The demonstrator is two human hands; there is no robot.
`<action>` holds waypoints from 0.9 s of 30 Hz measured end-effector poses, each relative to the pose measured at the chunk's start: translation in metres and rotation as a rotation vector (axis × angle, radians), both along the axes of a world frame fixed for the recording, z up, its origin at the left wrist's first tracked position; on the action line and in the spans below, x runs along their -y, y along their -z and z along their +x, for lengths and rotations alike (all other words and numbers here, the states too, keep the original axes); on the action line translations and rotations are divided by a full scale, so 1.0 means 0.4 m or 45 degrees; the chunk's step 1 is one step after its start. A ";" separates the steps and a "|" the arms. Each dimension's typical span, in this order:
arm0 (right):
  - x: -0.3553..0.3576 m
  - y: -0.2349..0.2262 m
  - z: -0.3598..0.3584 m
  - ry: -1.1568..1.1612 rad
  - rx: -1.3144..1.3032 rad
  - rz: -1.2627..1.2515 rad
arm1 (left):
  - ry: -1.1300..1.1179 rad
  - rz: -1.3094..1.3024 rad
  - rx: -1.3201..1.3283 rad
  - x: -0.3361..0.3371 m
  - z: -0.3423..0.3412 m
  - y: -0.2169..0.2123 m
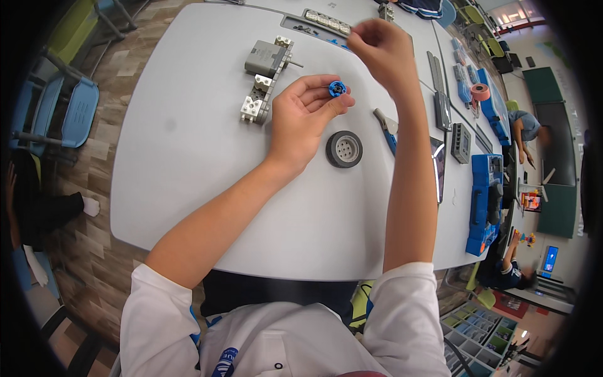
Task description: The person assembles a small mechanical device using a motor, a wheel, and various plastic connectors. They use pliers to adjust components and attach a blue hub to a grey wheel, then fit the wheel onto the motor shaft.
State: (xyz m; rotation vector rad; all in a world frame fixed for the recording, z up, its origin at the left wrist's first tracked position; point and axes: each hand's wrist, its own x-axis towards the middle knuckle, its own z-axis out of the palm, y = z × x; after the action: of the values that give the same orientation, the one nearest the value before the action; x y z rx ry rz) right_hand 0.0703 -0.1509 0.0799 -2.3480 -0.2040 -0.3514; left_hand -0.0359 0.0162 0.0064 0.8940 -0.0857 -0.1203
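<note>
Two bare hands work over the grey table. We see the left hand palm up, thumb and fingers pinched on a small blue round gear above the tabletop. The right hand is raised beyond it, fingertips closed together; what they grip we cannot tell. A black-tyred grey wheel lies just below the left hand, a grey motor block assembly to its left, and blue flat cases at the right edge.

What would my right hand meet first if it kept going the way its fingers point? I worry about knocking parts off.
Probably the grey tray of small parts at the table's far edge, just beyond the right hand; height is unclear.
</note>
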 end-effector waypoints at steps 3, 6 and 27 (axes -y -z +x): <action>0.021 -0.005 -0.193 -0.058 -0.020 0.523 | -0.013 0.039 0.052 0.006 -0.006 -0.003; 0.023 0.011 -0.321 0.004 -0.053 0.691 | 0.010 0.083 0.145 0.009 -0.013 -0.007; 0.018 0.039 -0.379 -0.131 0.156 0.509 | 0.124 0.063 0.324 -0.003 -0.025 -0.001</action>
State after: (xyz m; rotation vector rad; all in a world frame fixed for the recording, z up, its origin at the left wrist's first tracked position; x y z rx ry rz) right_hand -0.0814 -0.1579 0.0642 -1.9172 -0.2839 -0.4422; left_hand -0.0457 0.0174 0.0067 0.9515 -0.3646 -0.0997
